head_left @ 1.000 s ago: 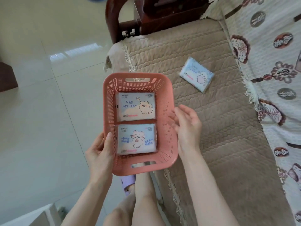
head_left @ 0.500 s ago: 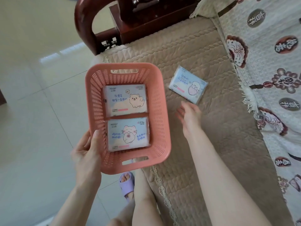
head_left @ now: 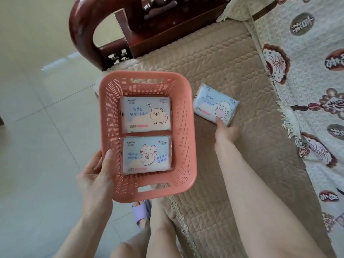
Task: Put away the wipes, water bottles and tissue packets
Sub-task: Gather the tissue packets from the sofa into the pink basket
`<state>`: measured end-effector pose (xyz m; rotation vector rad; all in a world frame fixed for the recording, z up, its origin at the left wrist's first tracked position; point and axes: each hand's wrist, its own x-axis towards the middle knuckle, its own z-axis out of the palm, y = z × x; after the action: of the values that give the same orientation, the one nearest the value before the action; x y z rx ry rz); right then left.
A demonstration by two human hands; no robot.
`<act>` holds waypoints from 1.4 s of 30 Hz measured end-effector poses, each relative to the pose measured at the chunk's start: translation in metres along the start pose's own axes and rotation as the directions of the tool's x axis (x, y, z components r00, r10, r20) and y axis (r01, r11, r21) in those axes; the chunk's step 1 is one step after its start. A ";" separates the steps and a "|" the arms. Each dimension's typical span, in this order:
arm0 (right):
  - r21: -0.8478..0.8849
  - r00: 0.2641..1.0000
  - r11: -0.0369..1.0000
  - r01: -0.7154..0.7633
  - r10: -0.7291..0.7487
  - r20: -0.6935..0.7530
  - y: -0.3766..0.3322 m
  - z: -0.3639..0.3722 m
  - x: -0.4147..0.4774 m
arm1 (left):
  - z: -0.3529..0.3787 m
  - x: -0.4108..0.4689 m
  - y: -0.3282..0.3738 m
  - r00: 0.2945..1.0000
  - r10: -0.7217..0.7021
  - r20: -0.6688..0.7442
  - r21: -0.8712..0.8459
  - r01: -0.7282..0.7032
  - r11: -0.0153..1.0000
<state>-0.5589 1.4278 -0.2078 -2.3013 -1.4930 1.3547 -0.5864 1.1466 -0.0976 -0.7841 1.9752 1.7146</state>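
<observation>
A pink plastic basket (head_left: pixel 184 131) sits at the edge of a quilted beige seat, and my left hand (head_left: pixel 96 174) grips its near left wall. Inside lie two pale blue tissue packets, one with a dog drawing (head_left: pixel 145 114) at the far end and one with a cat drawing (head_left: pixel 147 154) nearer me. A third tissue packet (head_left: pixel 214 103) lies on the seat just right of the basket. My right hand (head_left: pixel 226 132) reaches to it, a fingertip touching its near edge, nothing grasped.
The beige quilted seat cover (head_left: pixel 232 164) stretches right to a patterned cream throw (head_left: pixel 307 90). A dark red wooden armrest (head_left: pixel 111 27) rises beyond the basket. Pale tiled floor (head_left: pixel 37 108) lies to the left. My legs and a purple slipper (head_left: pixel 141 211) are below the basket.
My right hand left the basket's right side and stretched forward to the loose tissue packet, now touching it. The left hand kept its hold on the basket.
</observation>
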 end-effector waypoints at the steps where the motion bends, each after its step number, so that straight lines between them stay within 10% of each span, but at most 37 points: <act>1: 0.015 1.000 1.000 -0.007 0.007 -0.001 -0.001 0.001 0.002 | 0.000 0.001 0.000 1.000 -0.002 0.001 0.005 0.002 1.000; 16: 0.555 0.981 0.829 -0.064 -0.049 0.186 -0.018 -0.014 -0.035 | -0.019 -0.008 0.008 0.999 0.001 -0.052 -0.057 -0.004 0.998; 42: 0.526 0.805 0.849 0.049 -0.346 0.483 0.002 0.089 -0.306 | -0.241 0.027 -0.028 0.916 -0.101 -0.389 -0.268 -0.007 0.963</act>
<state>-0.6612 1.1589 -0.0711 -1.4372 -1.2412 2.1601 -0.5752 0.9032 -0.0968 -1.3620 1.9706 1.9348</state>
